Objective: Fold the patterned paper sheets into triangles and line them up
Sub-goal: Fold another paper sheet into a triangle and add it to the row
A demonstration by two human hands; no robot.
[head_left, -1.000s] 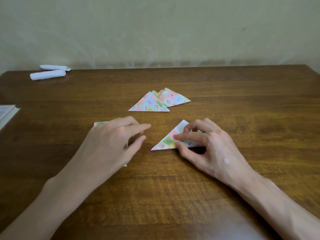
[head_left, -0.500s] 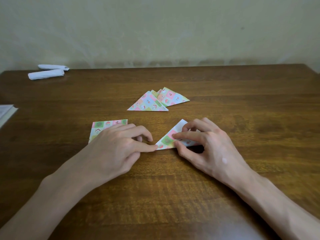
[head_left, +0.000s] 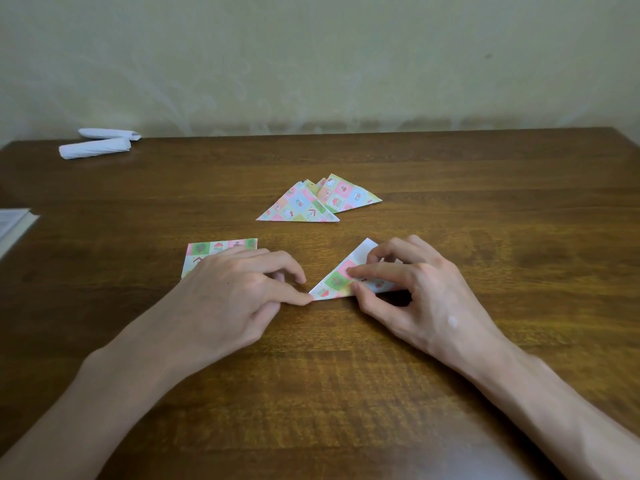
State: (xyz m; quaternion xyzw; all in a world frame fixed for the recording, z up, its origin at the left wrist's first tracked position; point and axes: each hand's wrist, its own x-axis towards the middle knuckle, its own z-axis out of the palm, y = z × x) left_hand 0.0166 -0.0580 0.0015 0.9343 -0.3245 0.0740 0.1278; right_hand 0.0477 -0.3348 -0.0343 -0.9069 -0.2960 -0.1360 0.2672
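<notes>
My right hand (head_left: 422, 299) pinched the folded triangle (head_left: 334, 283). Its long edge ran sideways, and my left hand (head_left: 235, 289), fingers curled, touched its left tip.

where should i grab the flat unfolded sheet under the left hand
Probably its far right corner, pinched from the right. The unfolded sheet lies flat on the table, and the left hand hides its near part, leaving only the far edge and corners free.

The single head camera (worn by the person) looks forward and down at the bench (head_left: 485, 174), close above the left hand (head_left: 239, 299) and the right hand (head_left: 422, 299), facing the wall (head_left: 311, 64).
</notes>
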